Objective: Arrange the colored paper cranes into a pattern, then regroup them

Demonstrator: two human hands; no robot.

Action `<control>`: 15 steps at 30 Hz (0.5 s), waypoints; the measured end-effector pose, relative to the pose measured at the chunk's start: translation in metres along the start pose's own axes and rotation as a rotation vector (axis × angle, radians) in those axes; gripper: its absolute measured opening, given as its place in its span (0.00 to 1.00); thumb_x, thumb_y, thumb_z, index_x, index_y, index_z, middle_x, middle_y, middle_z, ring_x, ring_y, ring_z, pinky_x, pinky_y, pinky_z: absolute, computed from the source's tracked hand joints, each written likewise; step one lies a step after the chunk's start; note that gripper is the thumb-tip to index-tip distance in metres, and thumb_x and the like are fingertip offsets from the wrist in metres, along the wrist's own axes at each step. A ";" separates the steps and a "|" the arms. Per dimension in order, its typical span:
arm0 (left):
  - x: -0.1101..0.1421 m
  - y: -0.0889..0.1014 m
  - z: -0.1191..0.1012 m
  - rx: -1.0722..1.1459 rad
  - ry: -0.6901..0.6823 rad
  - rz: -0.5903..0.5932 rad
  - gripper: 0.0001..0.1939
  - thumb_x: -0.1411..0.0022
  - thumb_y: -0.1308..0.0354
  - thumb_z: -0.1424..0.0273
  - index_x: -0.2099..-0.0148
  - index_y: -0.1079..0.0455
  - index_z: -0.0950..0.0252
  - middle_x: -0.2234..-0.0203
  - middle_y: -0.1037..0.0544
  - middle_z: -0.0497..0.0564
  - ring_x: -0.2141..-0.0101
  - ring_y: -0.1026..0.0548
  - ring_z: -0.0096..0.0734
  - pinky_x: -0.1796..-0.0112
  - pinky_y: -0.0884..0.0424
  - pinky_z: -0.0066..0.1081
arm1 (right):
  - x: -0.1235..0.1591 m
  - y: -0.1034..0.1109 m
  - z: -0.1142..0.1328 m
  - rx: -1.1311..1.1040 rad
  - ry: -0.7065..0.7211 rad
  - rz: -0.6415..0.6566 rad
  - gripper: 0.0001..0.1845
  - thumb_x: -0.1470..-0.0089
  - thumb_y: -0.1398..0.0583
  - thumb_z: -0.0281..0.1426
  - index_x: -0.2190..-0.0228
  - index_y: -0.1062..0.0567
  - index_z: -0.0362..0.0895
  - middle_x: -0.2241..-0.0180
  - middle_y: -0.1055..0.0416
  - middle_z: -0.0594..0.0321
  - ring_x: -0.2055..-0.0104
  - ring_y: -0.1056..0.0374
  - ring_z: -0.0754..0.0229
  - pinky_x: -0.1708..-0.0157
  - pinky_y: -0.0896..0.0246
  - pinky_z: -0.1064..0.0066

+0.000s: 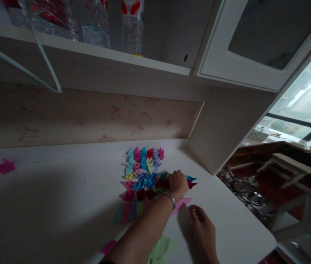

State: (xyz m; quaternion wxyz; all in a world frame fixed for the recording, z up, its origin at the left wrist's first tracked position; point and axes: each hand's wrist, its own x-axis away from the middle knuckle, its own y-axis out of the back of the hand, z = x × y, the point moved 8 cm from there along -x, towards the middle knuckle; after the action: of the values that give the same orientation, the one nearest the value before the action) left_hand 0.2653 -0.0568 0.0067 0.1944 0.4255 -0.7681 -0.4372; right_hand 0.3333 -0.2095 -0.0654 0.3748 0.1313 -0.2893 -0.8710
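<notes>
My left hand [178,183] reaches over rows of small folded paper cranes [150,179] in blue, red, pink, purple, yellow and green. Its fingers curl down among the cranes at the right end of the rows; what they pinch, if anything, is hidden. My right hand [203,229] hovers lower right with fingers loosely curled together and nothing visible in them. Near it lies a pink folded paper [181,205], partly behind my left wrist. Flat coloured strips or folded papers [126,212] line up below the cranes. A pale green folded paper [162,249] is partly covered by my left forearm.
A single pink paper crane [4,167] rests at the far left of the white desk [47,205]. Another pink paper [108,247] lies near my left forearm. Overhead, a shelf [155,64] holds plastic bottles [132,31], with a white cable [42,55] hanging down. Stools stand at right.
</notes>
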 end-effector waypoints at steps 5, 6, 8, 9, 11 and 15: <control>0.000 -0.002 0.002 -0.007 -0.015 0.004 0.14 0.39 0.49 0.72 0.58 0.23 0.69 0.55 0.27 0.65 0.53 0.29 0.49 0.56 0.33 0.42 | 0.000 0.000 0.000 0.027 -0.009 0.011 0.25 0.50 0.47 0.51 0.62 0.23 0.47 0.66 0.22 0.58 0.64 0.27 0.51 0.68 0.37 0.69; 0.000 -0.001 0.002 -0.004 -0.021 0.002 0.14 0.39 0.49 0.71 0.58 0.23 0.68 0.55 0.27 0.65 0.53 0.29 0.48 0.55 0.33 0.41 | 0.000 0.000 0.001 0.032 -0.007 0.006 0.26 0.50 0.47 0.51 0.62 0.23 0.47 0.66 0.22 0.58 0.64 0.27 0.52 0.68 0.37 0.69; 0.002 0.003 0.002 0.009 -0.033 -0.005 0.14 0.40 0.47 0.69 0.59 0.22 0.67 0.56 0.26 0.63 0.54 0.28 0.47 0.56 0.32 0.40 | 0.000 0.001 0.000 0.036 0.002 -0.004 0.26 0.51 0.47 0.52 0.63 0.23 0.46 0.67 0.22 0.58 0.65 0.27 0.52 0.67 0.37 0.68; 0.003 0.007 0.003 0.019 -0.039 -0.012 0.13 0.40 0.47 0.68 0.59 0.22 0.66 0.57 0.26 0.62 0.55 0.28 0.46 0.56 0.32 0.39 | 0.000 0.001 0.000 0.034 0.008 -0.007 0.27 0.51 0.47 0.52 0.63 0.23 0.46 0.67 0.22 0.58 0.65 0.27 0.52 0.67 0.37 0.68; 0.008 0.018 0.007 0.046 -0.052 -0.036 0.14 0.40 0.47 0.66 0.59 0.22 0.64 0.58 0.25 0.60 0.57 0.26 0.42 0.57 0.32 0.36 | -0.001 0.002 -0.002 0.028 0.016 -0.007 0.27 0.52 0.47 0.52 0.63 0.23 0.46 0.67 0.22 0.58 0.66 0.27 0.52 0.67 0.37 0.68; 0.037 0.050 0.029 0.110 -0.076 -0.091 0.15 0.37 0.52 0.68 0.61 0.23 0.61 0.62 0.23 0.55 0.62 0.25 0.34 0.60 0.32 0.30 | -0.002 0.000 -0.004 0.034 0.009 0.027 0.27 0.53 0.47 0.53 0.64 0.23 0.46 0.67 0.22 0.58 0.65 0.27 0.51 0.67 0.37 0.68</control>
State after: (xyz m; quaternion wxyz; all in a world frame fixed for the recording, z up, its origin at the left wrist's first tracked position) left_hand 0.2008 -0.0602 0.0305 0.1214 0.4531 -0.7775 -0.4188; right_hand 0.3366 -0.2094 -0.0689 0.3856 0.1376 -0.3039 -0.8602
